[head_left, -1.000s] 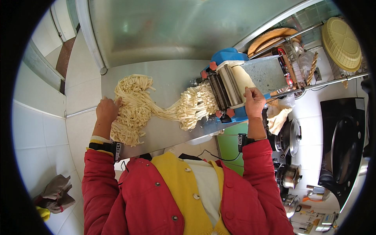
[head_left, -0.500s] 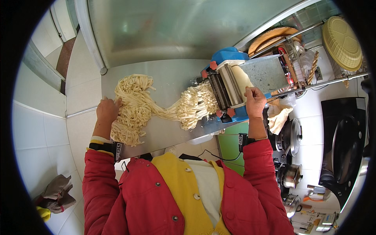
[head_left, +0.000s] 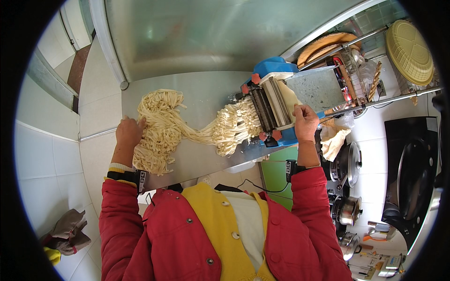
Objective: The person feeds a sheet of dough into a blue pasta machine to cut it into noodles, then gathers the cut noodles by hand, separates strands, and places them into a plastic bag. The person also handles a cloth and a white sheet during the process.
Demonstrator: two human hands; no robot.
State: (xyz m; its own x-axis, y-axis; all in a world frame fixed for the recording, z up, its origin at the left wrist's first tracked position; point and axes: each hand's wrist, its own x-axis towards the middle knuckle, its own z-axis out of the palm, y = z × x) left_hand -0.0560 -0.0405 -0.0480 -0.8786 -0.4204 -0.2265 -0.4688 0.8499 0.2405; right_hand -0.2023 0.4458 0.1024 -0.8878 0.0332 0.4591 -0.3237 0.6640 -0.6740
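Where the left hand (head_left: 129,132) lies: at the left side of the noodle pile (head_left: 161,124), back upward, forearm rising from below in a red sleeve.
Left fingers: bent and touching the pile's edge; whether they grip any strands cannot be told from above.
Right hand (head_left: 305,122): raised beside the blue-and-white noodle machine (head_left: 274,104), wrist bent slightly inward, forearm nearly upright in view.
Right fingers: thumb and fingertips pinched together on the lower edge of a pale dough sheet (head_left: 290,95), which lies against the steel rollers.
Noodles: flat, cream-coloured, in two heaps on the grey table (head_left: 201,161); one under the left hand, a smaller heap (head_left: 236,125) at the machine's cutting rollers, a band of strands joining them.
Metal tray (head_left: 316,86): grey, speckled, right of the machine.
Pots: a lidded pan (head_left: 350,161) and a steel pot (head_left: 349,210), far right; contents hidden.
Basket (head_left: 408,52): pale yellow, upper right; seemingly plastic.
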